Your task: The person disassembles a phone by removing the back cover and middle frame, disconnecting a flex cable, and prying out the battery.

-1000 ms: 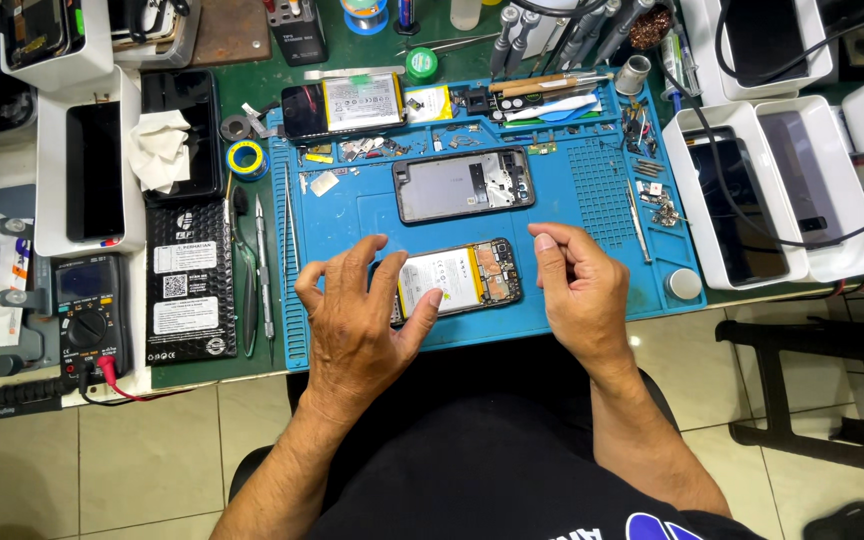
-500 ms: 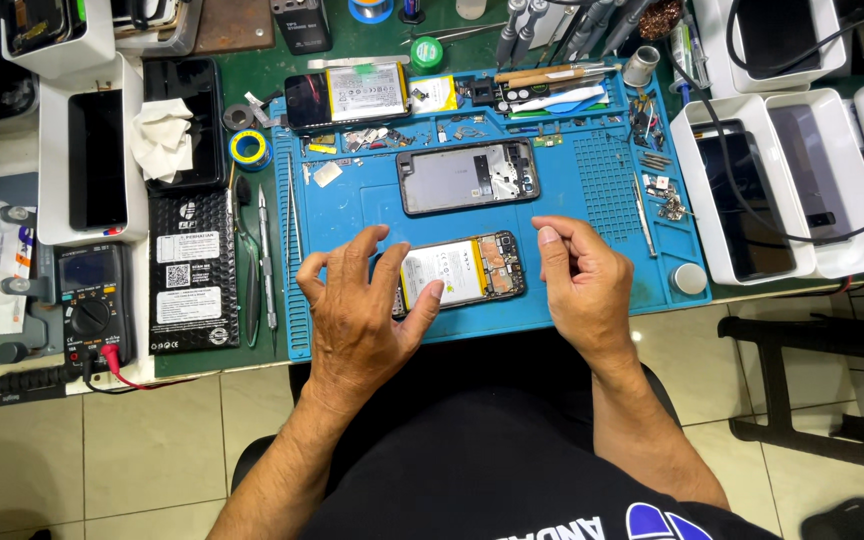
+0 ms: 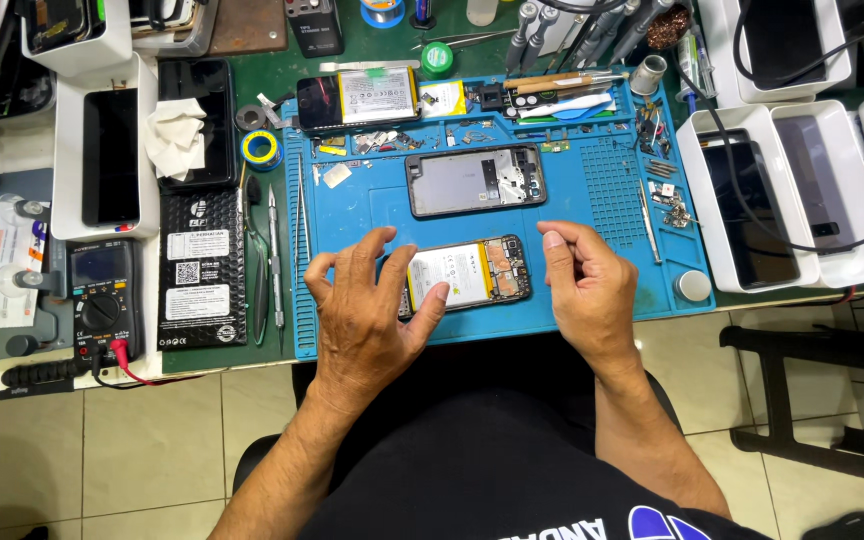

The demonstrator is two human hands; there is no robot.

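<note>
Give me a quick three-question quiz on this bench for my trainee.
1. True or false: the left hand rests on the opened phone nearest the person.
2. What colour is the work mat?
3. Which lies farther from the person: A) the grey phone frame, B) the opened phone?

Key: 1 true; 2 blue; 3 A.

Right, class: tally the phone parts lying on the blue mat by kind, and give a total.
Opened phone with battery showing, under the left hand: 1
Grey phone back frame: 1
Loose battery: 1
Total: 3
</note>
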